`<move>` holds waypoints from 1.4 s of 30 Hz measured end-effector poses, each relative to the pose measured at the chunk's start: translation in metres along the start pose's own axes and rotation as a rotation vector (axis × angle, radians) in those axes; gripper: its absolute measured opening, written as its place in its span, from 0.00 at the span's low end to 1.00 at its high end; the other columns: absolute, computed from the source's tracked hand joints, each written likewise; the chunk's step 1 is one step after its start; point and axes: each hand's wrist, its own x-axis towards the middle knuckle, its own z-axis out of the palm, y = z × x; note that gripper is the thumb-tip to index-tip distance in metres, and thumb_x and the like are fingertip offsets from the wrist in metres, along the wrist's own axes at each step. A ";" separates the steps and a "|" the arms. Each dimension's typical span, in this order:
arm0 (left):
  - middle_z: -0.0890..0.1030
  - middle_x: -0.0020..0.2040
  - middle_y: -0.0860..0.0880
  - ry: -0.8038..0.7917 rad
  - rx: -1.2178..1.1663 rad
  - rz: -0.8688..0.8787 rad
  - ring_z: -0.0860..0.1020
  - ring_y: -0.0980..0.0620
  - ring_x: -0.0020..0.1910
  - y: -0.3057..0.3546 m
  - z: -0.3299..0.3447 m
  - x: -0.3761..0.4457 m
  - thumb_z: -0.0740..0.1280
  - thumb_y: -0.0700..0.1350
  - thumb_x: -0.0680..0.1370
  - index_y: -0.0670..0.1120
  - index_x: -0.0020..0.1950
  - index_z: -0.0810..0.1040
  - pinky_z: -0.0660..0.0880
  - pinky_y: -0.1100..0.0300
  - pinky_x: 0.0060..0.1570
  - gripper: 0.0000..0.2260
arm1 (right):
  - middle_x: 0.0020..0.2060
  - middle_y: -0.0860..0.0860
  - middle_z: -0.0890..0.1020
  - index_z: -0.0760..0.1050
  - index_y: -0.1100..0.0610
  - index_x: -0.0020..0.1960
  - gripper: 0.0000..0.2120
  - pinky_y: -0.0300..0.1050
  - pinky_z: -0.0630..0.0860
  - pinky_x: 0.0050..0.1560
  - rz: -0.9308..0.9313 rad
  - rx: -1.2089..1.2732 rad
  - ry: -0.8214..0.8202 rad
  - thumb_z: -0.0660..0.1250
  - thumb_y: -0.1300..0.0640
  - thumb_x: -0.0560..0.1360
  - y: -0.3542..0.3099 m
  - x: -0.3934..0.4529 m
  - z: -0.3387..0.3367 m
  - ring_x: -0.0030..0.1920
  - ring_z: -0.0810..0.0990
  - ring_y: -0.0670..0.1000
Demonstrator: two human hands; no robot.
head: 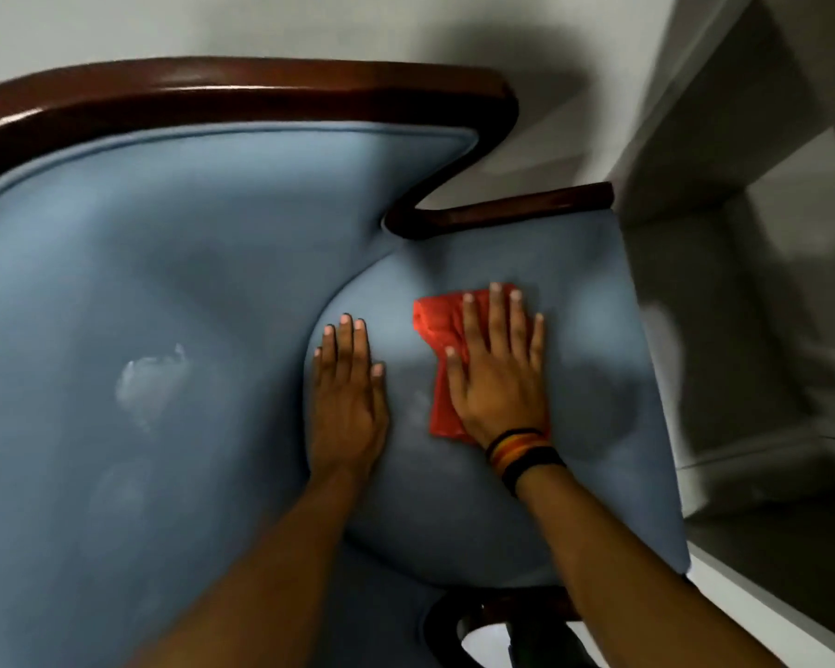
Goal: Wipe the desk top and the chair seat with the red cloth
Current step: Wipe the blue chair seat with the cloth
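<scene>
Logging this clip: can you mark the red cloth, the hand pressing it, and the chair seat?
red cloth (438, 325): head view, bare upper left part beside the fingers.
right hand (500, 378): head view, back of the hand, flat on the cloth.
chair seat (594, 320): head view, bare blue fabric right of the cloth.

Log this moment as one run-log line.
step: wiping chair seat | right hand: flat on red cloth | left hand: flat on seat, bare | desk: not in view
</scene>
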 end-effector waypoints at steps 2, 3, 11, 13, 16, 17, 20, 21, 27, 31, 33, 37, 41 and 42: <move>0.55 0.86 0.47 0.011 -0.053 -0.002 0.50 0.48 0.86 -0.002 0.004 0.001 0.52 0.47 0.87 0.43 0.85 0.55 0.45 0.52 0.85 0.26 | 0.84 0.57 0.55 0.53 0.53 0.84 0.33 0.65 0.49 0.82 -0.027 0.006 -0.009 0.54 0.45 0.81 -0.027 0.022 0.003 0.84 0.51 0.60; 0.55 0.86 0.47 0.008 -0.065 -0.005 0.50 0.48 0.86 -0.003 0.004 0.001 0.52 0.47 0.87 0.43 0.85 0.55 0.45 0.51 0.85 0.26 | 0.84 0.56 0.55 0.53 0.53 0.84 0.33 0.65 0.50 0.82 -0.098 0.001 -0.021 0.55 0.45 0.82 -0.032 0.017 0.006 0.84 0.50 0.59; 0.54 0.86 0.48 0.009 -0.144 -0.025 0.48 0.49 0.86 0.005 -0.004 0.001 0.53 0.46 0.87 0.45 0.85 0.55 0.54 0.43 0.83 0.26 | 0.84 0.56 0.56 0.51 0.52 0.84 0.31 0.69 0.55 0.80 0.076 -0.113 -0.110 0.50 0.46 0.83 0.072 -0.058 -0.029 0.83 0.55 0.59; 0.54 0.86 0.49 0.026 -0.141 -0.021 0.48 0.49 0.86 0.003 0.000 0.001 0.53 0.46 0.87 0.45 0.86 0.55 0.54 0.43 0.84 0.26 | 0.83 0.59 0.55 0.51 0.55 0.84 0.31 0.67 0.53 0.81 0.206 -0.073 -0.051 0.50 0.46 0.84 0.059 0.002 -0.033 0.83 0.53 0.62; 0.54 0.86 0.48 0.052 -0.123 0.000 0.49 0.49 0.86 -0.001 0.004 0.001 0.53 0.46 0.87 0.45 0.86 0.55 0.53 0.44 0.84 0.26 | 0.84 0.60 0.54 0.51 0.57 0.84 0.32 0.65 0.49 0.82 0.198 -0.036 -0.001 0.52 0.47 0.83 -0.001 0.070 -0.019 0.84 0.50 0.62; 0.55 0.86 0.48 0.047 -0.127 0.008 0.49 0.48 0.86 -0.001 0.004 0.002 0.54 0.46 0.87 0.44 0.85 0.55 0.53 0.44 0.84 0.26 | 0.84 0.59 0.53 0.51 0.57 0.84 0.32 0.63 0.48 0.83 0.139 -0.034 -0.017 0.52 0.47 0.82 -0.022 0.074 -0.013 0.84 0.49 0.61; 0.56 0.86 0.46 0.015 -0.153 0.011 0.50 0.47 0.86 0.002 -0.003 0.002 0.56 0.42 0.87 0.42 0.85 0.57 0.53 0.41 0.83 0.26 | 0.84 0.56 0.52 0.51 0.56 0.84 0.32 0.61 0.48 0.83 -0.118 -0.042 -0.097 0.53 0.46 0.84 -0.057 0.043 -0.003 0.85 0.48 0.58; 0.57 0.85 0.45 0.017 -0.187 -0.005 0.51 0.46 0.86 0.003 -0.006 0.001 0.56 0.41 0.86 0.41 0.84 0.57 0.54 0.41 0.82 0.26 | 0.84 0.55 0.52 0.51 0.55 0.84 0.32 0.61 0.48 0.83 -0.177 -0.014 -0.130 0.52 0.45 0.84 -0.054 0.030 -0.004 0.85 0.48 0.57; 0.64 0.82 0.39 0.184 -0.297 0.199 0.60 0.40 0.84 0.062 -0.025 0.029 0.63 0.43 0.83 0.36 0.81 0.65 0.53 0.43 0.84 0.26 | 0.84 0.57 0.54 0.52 0.58 0.84 0.34 0.63 0.47 0.83 0.049 0.104 -0.047 0.45 0.40 0.84 0.036 0.022 -0.036 0.84 0.51 0.57; 0.63 0.83 0.41 0.024 -0.106 0.205 0.60 0.42 0.84 0.106 0.005 0.059 0.59 0.48 0.85 0.39 0.82 0.64 0.54 0.44 0.83 0.27 | 0.83 0.58 0.56 0.51 0.59 0.83 0.33 0.64 0.50 0.83 0.036 -0.059 -0.025 0.46 0.41 0.84 0.058 0.020 -0.020 0.84 0.54 0.58; 0.62 0.83 0.42 0.060 -0.056 0.155 0.60 0.43 0.84 0.094 0.020 0.056 0.59 0.48 0.85 0.39 0.82 0.63 0.54 0.43 0.83 0.27 | 0.83 0.58 0.56 0.51 0.58 0.83 0.33 0.63 0.50 0.83 0.026 -0.060 0.021 0.47 0.42 0.84 0.059 0.020 -0.009 0.84 0.54 0.57; 0.62 0.83 0.41 0.124 -0.027 -0.102 0.59 0.44 0.84 0.069 0.011 0.018 0.58 0.47 0.86 0.40 0.83 0.62 0.55 0.40 0.82 0.26 | 0.84 0.58 0.54 0.49 0.59 0.84 0.33 0.63 0.49 0.83 0.001 -0.077 0.027 0.47 0.42 0.84 0.060 0.016 -0.012 0.84 0.51 0.57; 0.57 0.85 0.41 0.120 -0.024 -0.476 0.55 0.43 0.85 0.069 0.011 -0.040 0.53 0.47 0.87 0.39 0.85 0.55 0.53 0.40 0.83 0.27 | 0.84 0.59 0.53 0.49 0.60 0.83 0.34 0.64 0.49 0.83 0.013 -0.089 0.001 0.49 0.42 0.84 0.053 0.016 -0.018 0.84 0.50 0.58; 0.57 0.85 0.41 0.136 -0.043 -0.598 0.55 0.43 0.85 0.076 0.010 -0.052 0.52 0.47 0.87 0.39 0.85 0.54 0.53 0.40 0.83 0.27 | 0.84 0.59 0.53 0.49 0.60 0.83 0.34 0.64 0.49 0.83 0.005 -0.090 0.002 0.49 0.42 0.84 0.054 0.015 -0.018 0.84 0.49 0.58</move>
